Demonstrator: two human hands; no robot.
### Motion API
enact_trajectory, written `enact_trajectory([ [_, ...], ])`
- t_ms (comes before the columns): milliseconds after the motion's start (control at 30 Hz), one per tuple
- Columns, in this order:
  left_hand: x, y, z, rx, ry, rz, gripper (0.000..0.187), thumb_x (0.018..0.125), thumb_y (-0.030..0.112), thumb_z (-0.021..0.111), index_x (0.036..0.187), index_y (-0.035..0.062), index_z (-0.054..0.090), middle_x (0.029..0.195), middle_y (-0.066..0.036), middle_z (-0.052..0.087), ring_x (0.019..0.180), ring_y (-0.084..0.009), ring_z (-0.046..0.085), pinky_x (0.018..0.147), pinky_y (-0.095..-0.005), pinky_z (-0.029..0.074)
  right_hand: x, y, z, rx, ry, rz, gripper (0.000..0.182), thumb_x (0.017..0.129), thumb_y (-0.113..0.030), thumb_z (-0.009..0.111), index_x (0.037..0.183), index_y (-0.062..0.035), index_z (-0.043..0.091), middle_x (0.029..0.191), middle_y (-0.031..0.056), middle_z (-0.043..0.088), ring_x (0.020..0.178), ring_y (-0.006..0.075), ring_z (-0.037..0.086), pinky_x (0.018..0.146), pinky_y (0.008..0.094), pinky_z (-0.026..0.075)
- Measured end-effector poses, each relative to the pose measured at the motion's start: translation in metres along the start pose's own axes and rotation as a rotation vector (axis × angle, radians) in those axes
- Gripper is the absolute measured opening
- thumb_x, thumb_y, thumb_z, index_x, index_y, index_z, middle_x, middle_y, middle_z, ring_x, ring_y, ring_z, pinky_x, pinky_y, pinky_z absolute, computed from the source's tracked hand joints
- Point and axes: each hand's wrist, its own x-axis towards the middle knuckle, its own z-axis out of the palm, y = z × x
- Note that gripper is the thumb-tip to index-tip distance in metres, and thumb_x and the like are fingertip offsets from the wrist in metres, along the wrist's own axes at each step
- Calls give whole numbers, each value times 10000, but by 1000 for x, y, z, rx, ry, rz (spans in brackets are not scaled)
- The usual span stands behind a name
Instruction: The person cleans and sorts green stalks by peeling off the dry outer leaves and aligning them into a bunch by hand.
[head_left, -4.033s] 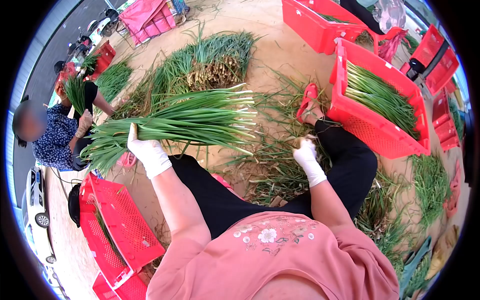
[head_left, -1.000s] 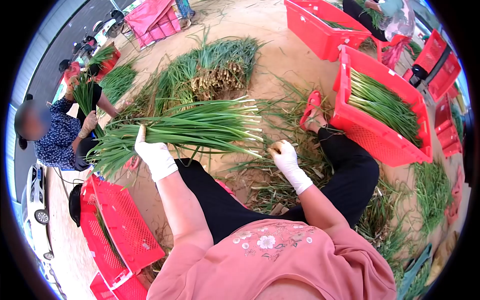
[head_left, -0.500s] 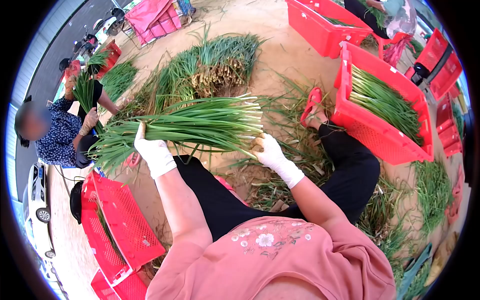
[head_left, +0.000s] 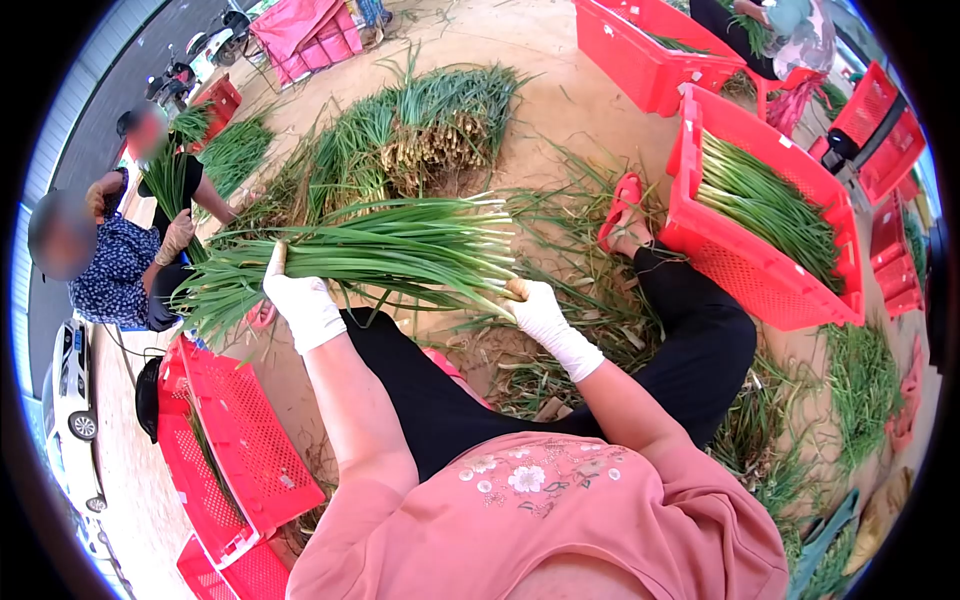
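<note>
A bunch of garlic chives (head_left: 390, 245), long green leaves with pale stem ends, lies sideways in front of me, white ends to the right. My left hand (head_left: 300, 298), in a white glove, is closed around its leafy part from below, the thumb on top. At the stem ends my gloved right hand (head_left: 540, 308) pinches the lowest stems between thumb and fingers. Leaf tips droop past my left hand. Beyond the bunch, a big pile of chives (head_left: 440, 125) lies on the ground with roots facing me.
A red crate (head_left: 765, 220) of chives stands at the right, another red crate (head_left: 645, 60) behind it. More red crates (head_left: 240, 440) are at lower left. Loose leaves (head_left: 560, 370) litter the ground between my legs. Two people (head_left: 120, 260) work at the left, one person at upper right.
Both hands and the bunch have shifted slightly left. The right fingers remain at the stem ends. At the left, the farther person's head has moved.
</note>
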Motion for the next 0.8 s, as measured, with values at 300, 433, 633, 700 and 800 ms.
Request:
enact_trajectory([
  [300, 4, -4, -7, -14, 15, -16, 418, 762, -166, 476, 1167, -61, 471, 1045, -179, 546, 852, -210, 578, 762, -300, 509, 0, 24, -14, -182, -6, -14, 266, 766, -147, 578, 992, -12, 614, 877, 168, 621, 823, 245, 598, 747, 300, 452],
  [433, 2, 0, -9, 65, -23, -49, 475, 766, -169, 447, 1217, -22, 431, 1048, -186, 547, 850, -248, 593, 701, -343, 534, -5, 7, -14, 250, -156, 30, 328, 807, -84, 563, 1128, -22, 545, 1036, 95, 597, 970, 181, 548, 852, 296, 423],
  [633, 5, -7, -8, -74, 23, -62, 475, 764, -159, 472, 1218, -28, 428, 1038, -191, 547, 824, -246, 595, 676, -334, 534, -8, -9, -8, 1293, -213, 191, 347, 794, -209, 650, 1104, -103, 538, 1085, 36, 561, 971, 157, 538, 775, 304, 467],
  [700, 6, -10, -9, -73, 19, -59, 475, 761, -159, 483, 1215, -29, 430, 1035, -190, 547, 827, -247, 593, 679, -338, 534, -6, -7, -5, 1355, -203, 234, 354, 794, -218, 651, 1107, -103, 535, 1082, 37, 561, 955, 154, 539, 767, 302, 469],
  [800, 9, -14, -9, -185, 18, -100, 482, 756, -165, 482, 1215, -27, 433, 1020, -188, 552, 820, -242, 594, 679, -335, 534, -4, -10, -1, 1412, -204, 283, 353, 801, -241, 643, 1107, -103, 533, 1075, 41, 561, 924, 149, 538, 738, 294, 468],
])
